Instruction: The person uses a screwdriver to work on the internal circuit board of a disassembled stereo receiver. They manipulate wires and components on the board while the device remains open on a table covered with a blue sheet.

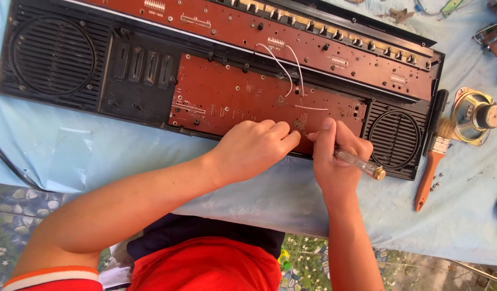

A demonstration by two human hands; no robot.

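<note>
**Screwdriver tip down at the near edge of the red board, both hands closed in beside it**

Opened keyboard casing, black, stretched long across the blue cloth, speaker grilles at both ends. Inside it, a large red circuit board, taken here as the landmark; a second, narrower red board beyond its far edge, thin white wires looping between the two.

At the board's near edge, toward its right end: left hand, fingers curled shut, fingertips pressed to the board rim, whatever small part sits under them hidden. Touching it on the right side: right hand, wrapped closed round a clear-handled screwdriver.

Long axis of the screwdriver slanted: brass-coloured butt end pointing away to the right and toward the person, off the board and over the right-hand speaker grille; shaft and tip running back toward the board's near edge, hidden behind the right fingers. Working point therefore just between the two hands, left fingertips nearest to it, right hand directly over it.

Well to the right of the board, off the casing: a wooden-handled paintbrush, a loose round speaker, a few small screws beside the brush handle.
</note>
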